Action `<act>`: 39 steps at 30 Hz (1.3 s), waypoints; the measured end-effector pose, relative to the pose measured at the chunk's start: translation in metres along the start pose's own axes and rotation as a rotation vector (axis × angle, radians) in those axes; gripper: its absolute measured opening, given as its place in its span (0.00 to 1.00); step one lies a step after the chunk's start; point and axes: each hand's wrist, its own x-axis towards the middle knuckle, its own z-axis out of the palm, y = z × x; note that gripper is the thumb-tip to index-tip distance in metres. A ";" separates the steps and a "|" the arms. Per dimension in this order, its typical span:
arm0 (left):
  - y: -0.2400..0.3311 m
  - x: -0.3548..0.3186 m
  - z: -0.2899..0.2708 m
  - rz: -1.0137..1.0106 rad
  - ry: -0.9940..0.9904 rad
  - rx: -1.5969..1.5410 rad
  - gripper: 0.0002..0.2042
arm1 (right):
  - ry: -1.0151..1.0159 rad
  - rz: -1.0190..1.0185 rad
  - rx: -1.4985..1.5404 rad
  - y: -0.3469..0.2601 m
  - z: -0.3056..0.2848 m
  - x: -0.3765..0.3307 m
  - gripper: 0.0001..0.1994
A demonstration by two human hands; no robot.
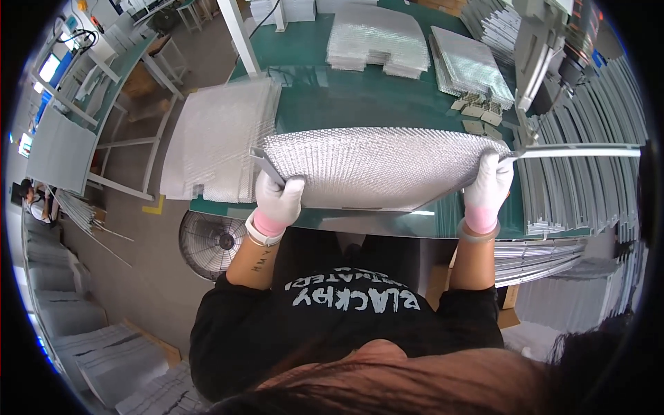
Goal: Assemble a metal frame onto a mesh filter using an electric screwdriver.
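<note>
A wide silver mesh panel (380, 166) is held up at the near edge of the green worktable, bowed slightly along its upper edge. My left hand (280, 197), in a white glove with a pink cuff, is closed round its left end and a short grey metal channel (267, 167) there. My right hand (486, 183), gloved the same way, grips the panel's right end. Beside its fingertips a long pale metal rail (581, 152) runs off to the right; I cannot tell whether that hand touches it.
Stacked mesh sheets (214, 138) lie left on the green table (304, 100), with more stacks (377, 38) at the back. Small metal brackets (482, 111) sit near an upright machine (543, 55). Metal strips (581, 145) fill the right side. A floor fan (211, 242) stands lower left.
</note>
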 end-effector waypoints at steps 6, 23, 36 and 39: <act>0.004 -0.015 -0.011 0.023 -0.165 0.059 0.13 | -0.119 -0.184 0.052 -0.040 0.017 -0.025 0.21; -0.050 -0.050 -0.042 -0.008 -0.938 0.872 0.11 | -0.356 -0.318 0.176 -0.064 -0.010 -0.093 0.15; -0.082 -0.072 -0.037 -0.160 -0.495 0.564 0.15 | -0.159 -0.106 0.081 -0.039 0.009 -0.020 0.20; -0.084 -0.068 -0.044 -0.251 -0.564 0.582 0.21 | -0.147 -0.070 -0.009 -0.022 0.001 -0.012 0.21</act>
